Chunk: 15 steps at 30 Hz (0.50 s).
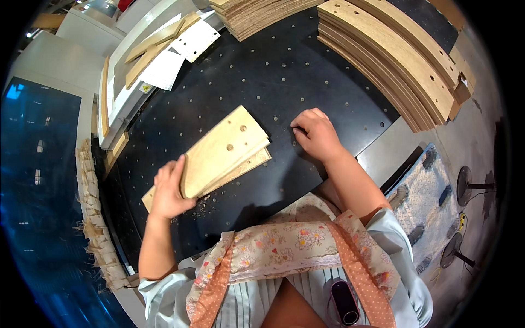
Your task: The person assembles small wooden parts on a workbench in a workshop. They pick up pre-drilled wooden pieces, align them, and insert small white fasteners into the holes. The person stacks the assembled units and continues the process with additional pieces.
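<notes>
A small stack of pale plywood boards (221,150) with drilled holes lies slanted on the black perforated table (273,76). My left hand (169,188) grips the near end of the stack, thumb on top. My right hand (316,134) rests to the right of the boards on the black surface, fingers curled in and pinched at the tips; whether something small sits between them I cannot make out. Wood dust lies by the stack's near end.
Curved plywood strips (404,60) are stacked at the far right, a pile of flat boards (257,13) at the far middle. White panels and wood pieces (164,49) lie on a machine at the far left. Small wooden offcuts (95,218) line the left edge.
</notes>
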Motion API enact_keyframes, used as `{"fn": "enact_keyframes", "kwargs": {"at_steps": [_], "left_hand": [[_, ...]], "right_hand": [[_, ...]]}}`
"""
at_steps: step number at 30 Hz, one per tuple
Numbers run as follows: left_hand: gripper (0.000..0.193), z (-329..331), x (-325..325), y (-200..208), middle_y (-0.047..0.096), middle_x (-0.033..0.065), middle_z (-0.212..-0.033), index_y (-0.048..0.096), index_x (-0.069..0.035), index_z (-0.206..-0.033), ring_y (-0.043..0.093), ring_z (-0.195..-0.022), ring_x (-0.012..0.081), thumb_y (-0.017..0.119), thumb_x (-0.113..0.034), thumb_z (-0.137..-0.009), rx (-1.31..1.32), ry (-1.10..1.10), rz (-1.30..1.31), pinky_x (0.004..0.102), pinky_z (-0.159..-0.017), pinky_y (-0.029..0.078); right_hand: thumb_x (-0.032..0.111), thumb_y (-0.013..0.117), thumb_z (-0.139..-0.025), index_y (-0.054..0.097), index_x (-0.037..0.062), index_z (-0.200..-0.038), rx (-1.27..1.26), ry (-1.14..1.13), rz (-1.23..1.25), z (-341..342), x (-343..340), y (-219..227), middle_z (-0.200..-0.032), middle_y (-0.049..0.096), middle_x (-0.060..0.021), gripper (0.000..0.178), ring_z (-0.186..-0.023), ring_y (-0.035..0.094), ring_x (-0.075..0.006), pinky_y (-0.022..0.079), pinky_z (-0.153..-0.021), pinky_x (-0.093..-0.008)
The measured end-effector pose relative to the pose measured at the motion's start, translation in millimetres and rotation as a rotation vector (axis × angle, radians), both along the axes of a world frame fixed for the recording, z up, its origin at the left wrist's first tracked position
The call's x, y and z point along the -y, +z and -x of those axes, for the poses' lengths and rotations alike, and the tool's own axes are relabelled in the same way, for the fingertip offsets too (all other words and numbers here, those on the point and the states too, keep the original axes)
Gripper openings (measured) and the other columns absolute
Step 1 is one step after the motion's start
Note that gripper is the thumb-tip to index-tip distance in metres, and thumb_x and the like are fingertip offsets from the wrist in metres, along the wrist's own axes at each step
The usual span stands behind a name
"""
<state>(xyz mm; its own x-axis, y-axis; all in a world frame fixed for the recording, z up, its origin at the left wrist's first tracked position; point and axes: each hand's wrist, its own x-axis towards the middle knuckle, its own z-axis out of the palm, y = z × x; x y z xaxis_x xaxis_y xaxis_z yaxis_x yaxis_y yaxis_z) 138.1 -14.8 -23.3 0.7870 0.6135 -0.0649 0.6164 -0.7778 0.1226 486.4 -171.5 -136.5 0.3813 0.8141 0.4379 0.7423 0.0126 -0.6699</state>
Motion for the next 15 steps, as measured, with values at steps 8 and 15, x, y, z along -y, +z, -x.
{"fn": "enact_keyframes", "kwargs": {"at_steps": [8,15], "left_hand": [[0.097,-21.0,-103.3,-10.2,0.044,0.0185,-0.131,0.042,-0.011,-0.139,0.041,-0.123,0.0370,0.075,-0.016,-0.048,0.038,0.057,0.020,0.0416,-0.105,0.033],[0.105,-18.1,-132.8,-42.6,0.043,0.0181,-0.135,0.040,-0.011,-0.140,0.040,-0.125,0.0373,0.084,-0.011,-0.045,0.023,0.024,0.216,0.0391,-0.108,0.033]], "right_hand": [[0.005,0.063,-0.073,0.066,0.0062,-0.082,-0.026,0.019,-0.018,-2.7,-4.1,2.3,-0.083,0.061,-0.0055,0.010,-0.087,0.056,-0.0267,0.045,-0.082,-0.0378],[0.004,0.063,-0.072,0.065,0.0048,-0.081,-0.038,0.001,-0.055,-3.1,-6.7,2.2,-0.080,0.061,-0.0072,0.009,-0.083,0.057,-0.0282,0.046,-0.079,-0.0383]]}}
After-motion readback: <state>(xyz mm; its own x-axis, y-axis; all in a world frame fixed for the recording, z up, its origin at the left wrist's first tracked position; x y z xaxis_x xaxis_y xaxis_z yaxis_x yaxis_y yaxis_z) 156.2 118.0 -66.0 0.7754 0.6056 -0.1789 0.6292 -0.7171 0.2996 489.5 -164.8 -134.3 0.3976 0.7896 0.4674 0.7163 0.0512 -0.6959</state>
